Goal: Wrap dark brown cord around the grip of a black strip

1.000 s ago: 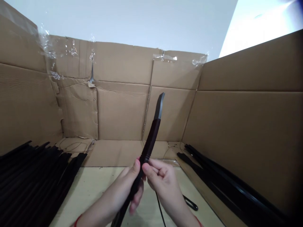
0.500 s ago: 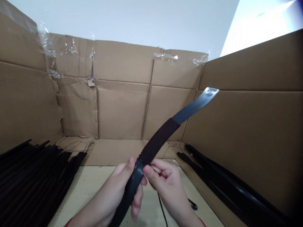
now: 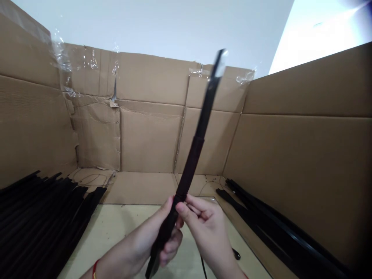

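Note:
A long, slightly curved black strip (image 3: 207, 106) stands tilted upward in front of me, its glossy tip blurred. Dark, finely ridged cord wrapping (image 3: 190, 166) covers its middle. My left hand (image 3: 167, 232) is closed around the strip just below the wrapping, thumb along its side. At the lower edge of the wrapping, my right hand (image 3: 203, 219) is closed in a pinch, thumb against the strip. A thin dark cord (image 3: 204, 267) hangs out below the right hand; the pinched part is hidden by the fingers.
Many similar black strips (image 3: 43, 221) lie stacked at the left. More long black strips (image 3: 279, 228) lie along the right side. Tall cardboard walls (image 3: 151, 135) surround the pale work surface (image 3: 116, 228). A small black hooked end (image 3: 236, 254) shows beside my right wrist.
The strip has swung from leaning right to more upright and has turned about its length, now showing its narrow edge. Both hands keep their hold, the left fingers more curled.

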{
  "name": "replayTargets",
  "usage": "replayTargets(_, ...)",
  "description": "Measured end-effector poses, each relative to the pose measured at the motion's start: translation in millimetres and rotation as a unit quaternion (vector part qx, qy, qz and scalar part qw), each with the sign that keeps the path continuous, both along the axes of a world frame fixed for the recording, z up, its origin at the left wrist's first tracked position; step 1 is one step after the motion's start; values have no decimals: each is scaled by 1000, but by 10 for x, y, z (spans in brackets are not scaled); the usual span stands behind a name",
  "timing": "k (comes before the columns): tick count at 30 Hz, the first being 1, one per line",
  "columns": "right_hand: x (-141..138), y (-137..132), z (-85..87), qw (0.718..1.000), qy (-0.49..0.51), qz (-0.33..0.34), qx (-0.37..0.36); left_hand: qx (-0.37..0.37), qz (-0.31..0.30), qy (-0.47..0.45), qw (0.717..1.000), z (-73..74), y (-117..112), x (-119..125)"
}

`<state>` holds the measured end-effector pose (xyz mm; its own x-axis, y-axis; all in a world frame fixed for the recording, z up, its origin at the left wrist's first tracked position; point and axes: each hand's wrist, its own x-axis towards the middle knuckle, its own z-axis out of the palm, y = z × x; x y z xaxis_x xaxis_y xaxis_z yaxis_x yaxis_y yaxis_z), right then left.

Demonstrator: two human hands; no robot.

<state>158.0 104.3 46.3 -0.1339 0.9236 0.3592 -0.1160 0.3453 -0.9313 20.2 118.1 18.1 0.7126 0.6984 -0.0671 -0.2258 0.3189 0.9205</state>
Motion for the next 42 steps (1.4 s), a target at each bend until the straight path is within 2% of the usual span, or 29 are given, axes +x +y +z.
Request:
replayTargets(2, -24, -11, -6, 1000, -10, 13, -12, 45, 125, 7, 991, 9, -2, 41)
replayTargets(3, -24, -13, 0, 999, -19, 35, -15, 47, 144, -1, 988, 20, -12, 53)
replayTargets(4, -16, -13, 11, 998, -28, 60, -16, 36, 127, -15, 991, 33, -25, 57)
replayTargets(6, 10, -16, 40, 996, -29, 85, -8, 1, 36, -43, 998, 59, -54, 46)
replayTargets(9, 20, -55, 63, 998, -4, 57, -7, -19, -41, -58, 997, 72, -84, 24)
replayTargets(12, -26, -126, 47, 1000, 7, -13, 21, -38, -77, -54, 995, 52, -91, 36)
replayTargets(14, -53, -155, 31, 999, 12, -30, 25, -35, -96, -54, 993, 41, -87, 52)
replayTargets(20, 19, -29, 37, 999, 31, 31, -20, -34, -137, -73, 987, 85, -50, 11)
replayTargets(25, 74, 119, -19, 987, 28, 158, -27, -67, -147, -113, 980, 46, 0, -57)
replayTargets(27, 62, 138, -79, 985, 32, 167, -21, -75, -171, -134, 973, -2, 25, -58)
replayTargets(29, 42, 140, -120, 990, 23, 137, -6, -85, -181, -136, 970, -38, 41, -45)
replayTargets(30, 35, 139, -128, 994, 17, 106, 6, -81, -161, -124, 976, -47, 42, -37)
replayTargets(31, 31, 140, -127, 997, 10, 70, 20, -63, -115, -101, 986, -49, 39, -28)
replayTargets(33, 41, 149, -110, 999, 5, 16, 43, 6, 30, -41, 999, -42, 23, -15)
replayTargets(34, 53, 156, -100, 999, 12, 13, 43, 31, 92, -21, 995, -35, 13, -12)
replayTargets(35, 68, 163, -94, 999, 23, 31, 31, 37, 117, -19, 992, -29, 6, -11)
replayTargets(36, 82, 166, -92, 997, 39, 63, 9, 20, 93, -30, 995, -26, 2, -12)
replayTargets(37, 91, 166, -95, 993, 53, 101, -17, -12, 25, -49, 998, -27, 3, -13)
replayTargets(39, 87, 153, -112, 984, 66, 153, -59, -81, -139, -80, 984, -44, 20, -3)
replayTargets(40, 70, 145, -123, 985, 62, 150, -64, -91, -176, -74, 977, -57, 33, 10)
replayTargets(41, 46, 139, -134, 988, 55, 129, -60, -78, -159, -56, 983, -71, 47, 29)
replayTargets(42, 19, 137, -144, 993, 49, 98, -51, -44, -81, -30, 995, -81, 61, 50)
